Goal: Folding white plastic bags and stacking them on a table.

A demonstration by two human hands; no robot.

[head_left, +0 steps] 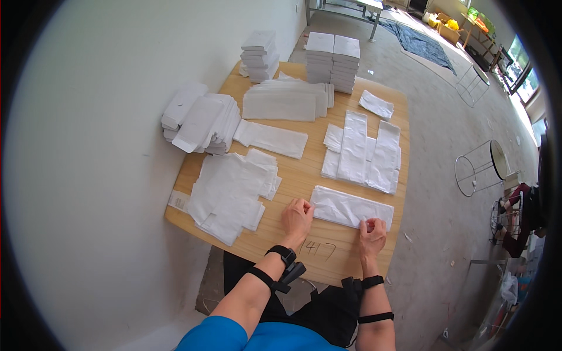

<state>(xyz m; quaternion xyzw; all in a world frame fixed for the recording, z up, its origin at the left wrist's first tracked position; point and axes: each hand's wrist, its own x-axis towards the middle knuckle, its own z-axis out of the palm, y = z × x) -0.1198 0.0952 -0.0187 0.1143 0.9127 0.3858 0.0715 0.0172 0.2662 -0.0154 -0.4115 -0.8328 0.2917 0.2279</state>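
— Where is the folded white piece [346, 206] laid?
— Flat at four o'clock on the wooden counter [301, 175], with a loose white pile [228, 187] spread at eight o'clock and tall white stacks [319, 64] set at one
— And how is it held?
— Its near edge is pinched by the right grip [373, 235] at its five o'clock; the left grip [297, 220] is bunched at its nine o'clock end, though whether anything is pinched cannot be told

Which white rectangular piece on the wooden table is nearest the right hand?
The crinkled white rectangular piece, near right on the light wooden table: the right hand overlaps its near edge, while the other white pieces lie farther off.
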